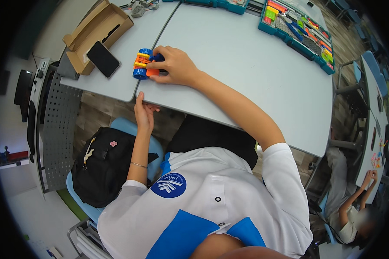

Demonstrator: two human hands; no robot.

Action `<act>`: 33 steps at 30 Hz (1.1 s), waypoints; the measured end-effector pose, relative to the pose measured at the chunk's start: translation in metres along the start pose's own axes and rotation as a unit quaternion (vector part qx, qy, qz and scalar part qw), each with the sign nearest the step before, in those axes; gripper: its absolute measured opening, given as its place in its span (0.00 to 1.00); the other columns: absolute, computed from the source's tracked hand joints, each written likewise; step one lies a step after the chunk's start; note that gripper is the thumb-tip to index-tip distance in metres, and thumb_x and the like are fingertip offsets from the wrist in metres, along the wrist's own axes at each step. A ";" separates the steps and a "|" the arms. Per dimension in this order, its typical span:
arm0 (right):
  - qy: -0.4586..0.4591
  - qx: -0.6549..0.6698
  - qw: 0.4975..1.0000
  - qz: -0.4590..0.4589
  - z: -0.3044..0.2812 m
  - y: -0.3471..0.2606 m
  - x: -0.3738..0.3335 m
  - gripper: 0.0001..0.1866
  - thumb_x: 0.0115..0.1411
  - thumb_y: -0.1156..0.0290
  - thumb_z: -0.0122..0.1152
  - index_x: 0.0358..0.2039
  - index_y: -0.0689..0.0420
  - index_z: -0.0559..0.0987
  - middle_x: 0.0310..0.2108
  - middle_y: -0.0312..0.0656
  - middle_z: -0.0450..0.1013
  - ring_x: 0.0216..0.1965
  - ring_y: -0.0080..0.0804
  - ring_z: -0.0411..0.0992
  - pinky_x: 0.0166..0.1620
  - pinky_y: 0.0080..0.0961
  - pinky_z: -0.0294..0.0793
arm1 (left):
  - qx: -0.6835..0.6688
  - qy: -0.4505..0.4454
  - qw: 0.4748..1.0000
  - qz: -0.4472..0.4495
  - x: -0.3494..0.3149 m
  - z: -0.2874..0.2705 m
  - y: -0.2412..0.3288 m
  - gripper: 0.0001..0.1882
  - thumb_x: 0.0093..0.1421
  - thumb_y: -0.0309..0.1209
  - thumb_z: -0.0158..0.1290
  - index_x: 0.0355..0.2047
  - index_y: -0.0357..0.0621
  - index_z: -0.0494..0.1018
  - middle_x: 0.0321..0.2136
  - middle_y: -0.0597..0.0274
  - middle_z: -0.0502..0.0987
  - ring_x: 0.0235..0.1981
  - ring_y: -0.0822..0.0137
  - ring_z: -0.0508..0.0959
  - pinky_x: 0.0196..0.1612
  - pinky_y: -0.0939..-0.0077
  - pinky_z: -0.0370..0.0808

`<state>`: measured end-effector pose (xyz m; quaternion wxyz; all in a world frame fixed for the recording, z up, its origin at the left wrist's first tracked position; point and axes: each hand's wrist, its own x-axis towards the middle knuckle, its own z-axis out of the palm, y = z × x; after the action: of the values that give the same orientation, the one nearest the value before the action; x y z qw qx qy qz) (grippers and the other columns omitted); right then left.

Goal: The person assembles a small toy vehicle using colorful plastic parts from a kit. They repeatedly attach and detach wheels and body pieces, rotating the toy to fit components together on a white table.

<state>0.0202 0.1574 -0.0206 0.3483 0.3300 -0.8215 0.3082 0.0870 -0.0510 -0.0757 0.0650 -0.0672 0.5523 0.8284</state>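
1. Nearest me, my left hand is loosely open with nothing seen in it, by the edge of the surface, on my side of the toy car. I cannot tell whether its raised fingertip touches that edge.
2. Just beyond, my right hand has its fingers closed on the right side of the toy car, a small build of blue wheels with yellow and orange parts. It sits over the seam between two tabletops; my fingers hide part of it.
3. I'd judge the step in hand to be one-handed holding or placing of the toy car. The next move calls for a light grip clear of the wheels, with my left hand free to steady it.
4. Left of the toy car lies a dark-screened smartphone, leaning on or overlapping an open cardboard box; I cannot tell which.
5. Farthest, well apart to the right of the toy car, is an open teal case of colourful construction parts.
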 end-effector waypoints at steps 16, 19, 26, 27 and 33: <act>0.000 0.015 1.000 0.021 0.001 0.006 0.001 0.13 0.48 0.59 0.70 0.37 0.44 0.85 0.44 0.42 0.71 0.42 0.39 0.72 0.44 0.34 0.72 | 0.359 0.072 0.927 -0.079 -0.005 0.002 0.027 0.38 0.67 0.60 0.42 0.12 0.40 0.65 0.08 0.58 0.69 0.09 0.65 0.74 0.16 0.74 0.71; 0.011 0.010 1.000 0.020 0.004 0.009 0.000 0.14 0.48 0.58 0.69 0.36 0.43 0.85 0.43 0.43 0.71 0.41 0.41 0.71 0.43 0.35 0.72 | 0.516 0.126 0.845 0.064 -0.017 0.026 0.068 0.31 0.67 0.51 0.50 0.14 0.39 0.68 0.09 0.63 0.69 0.11 0.73 0.73 0.18 0.80 0.68; 0.025 -0.046 0.998 0.021 0.014 0.011 0.003 0.16 0.47 0.56 0.69 0.37 0.43 0.85 0.43 0.42 0.70 0.40 0.38 0.71 0.42 0.33 0.72 | 0.395 0.045 0.903 0.160 0.037 0.046 0.060 0.15 0.66 0.39 0.54 0.42 0.38 0.75 0.36 0.60 0.81 0.29 0.74 0.79 0.28 0.84 0.72; 0.032 -0.048 0.998 0.035 0.011 0.012 0.006 0.15 0.47 0.61 0.71 0.38 0.45 0.86 0.41 0.41 0.72 0.38 0.37 0.73 0.41 0.32 0.75 | 0.373 0.031 0.913 0.162 0.047 0.051 0.058 0.15 0.66 0.39 0.54 0.42 0.37 0.75 0.35 0.59 0.81 0.29 0.74 0.80 0.28 0.83 0.73; 0.036 -0.058 0.997 0.021 0.023 0.052 0.022 0.18 0.48 0.55 0.68 0.40 0.44 0.85 0.40 0.43 0.69 0.38 0.39 0.71 0.40 0.34 0.71 | 0.315 0.034 0.927 0.201 0.081 0.072 0.054 0.14 0.64 0.34 0.57 0.40 0.33 0.73 0.34 0.57 0.81 0.32 0.72 0.81 0.27 0.81 0.77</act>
<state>-0.0393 0.1645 -0.0312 0.3901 0.2804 -0.8315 0.2788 -0.0050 -0.0026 -0.0143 -0.1040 0.0411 0.7884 0.6049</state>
